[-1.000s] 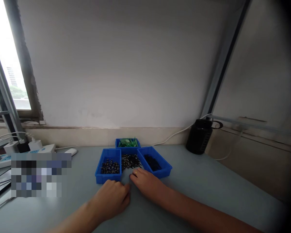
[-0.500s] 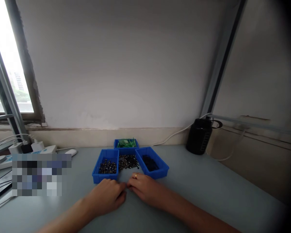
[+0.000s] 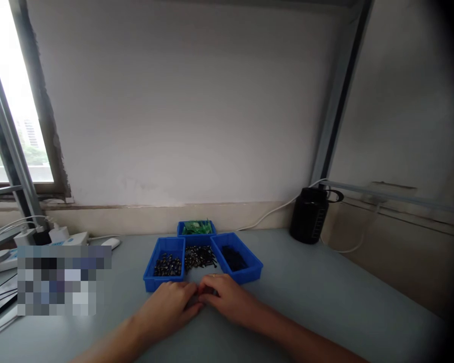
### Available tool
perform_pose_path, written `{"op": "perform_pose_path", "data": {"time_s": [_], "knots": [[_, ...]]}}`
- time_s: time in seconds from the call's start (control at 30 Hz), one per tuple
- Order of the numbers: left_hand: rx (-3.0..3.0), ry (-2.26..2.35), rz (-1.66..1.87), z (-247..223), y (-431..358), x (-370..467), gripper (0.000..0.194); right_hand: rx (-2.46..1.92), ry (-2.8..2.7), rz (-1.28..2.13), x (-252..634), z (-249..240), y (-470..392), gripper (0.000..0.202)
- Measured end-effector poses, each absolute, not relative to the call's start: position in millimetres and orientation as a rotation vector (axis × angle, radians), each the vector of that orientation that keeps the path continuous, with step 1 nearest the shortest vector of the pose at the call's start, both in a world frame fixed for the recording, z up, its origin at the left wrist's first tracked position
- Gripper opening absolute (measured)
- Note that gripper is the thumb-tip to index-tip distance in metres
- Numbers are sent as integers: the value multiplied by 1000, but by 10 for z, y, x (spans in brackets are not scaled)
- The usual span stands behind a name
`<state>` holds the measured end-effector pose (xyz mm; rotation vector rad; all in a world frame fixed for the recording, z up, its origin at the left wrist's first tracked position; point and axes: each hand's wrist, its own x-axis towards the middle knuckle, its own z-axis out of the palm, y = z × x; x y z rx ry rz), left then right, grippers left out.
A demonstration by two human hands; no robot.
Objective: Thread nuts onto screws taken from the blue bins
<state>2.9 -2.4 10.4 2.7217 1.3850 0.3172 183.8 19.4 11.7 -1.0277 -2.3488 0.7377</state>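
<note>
My left hand (image 3: 170, 307) and my right hand (image 3: 227, 298) meet fingertip to fingertip over the grey table, just in front of the blue trays. Fingers of both hands are pinched; whatever they hold, if anything, is too small to make out. The left blue tray (image 3: 148, 282) holds small shiny metal parts (image 3: 168, 265). In the right blue tray (image 3: 251, 275) lie dark parts (image 3: 233, 258). Between these trays is a loose pile of screws and small metal parts (image 3: 200, 257). Behind it stands a third blue tray (image 3: 196, 239) with green packets (image 3: 196, 227).
A black bottle (image 3: 309, 216) stands at the back right near a white cable (image 3: 267, 218). At the left are a power strip with plugs (image 3: 59, 233), a white mouse (image 3: 111, 243) and a blurred-out area. A wall closes off the back.
Both hands have stayed close together while their fingers shifted; the thumbs now reach inward and nearly meet. The whole view has tilted slightly, so the trays appear a little lower.
</note>
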Motion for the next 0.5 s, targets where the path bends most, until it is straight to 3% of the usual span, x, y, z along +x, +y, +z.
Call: {"op": "perform_pose_path", "data": {"time_s": [0.5], "knots": [[2721, 1371, 317, 58, -17, 35, 22, -1043, -2141, 1086, 1863, 181, 199, 13]]}}
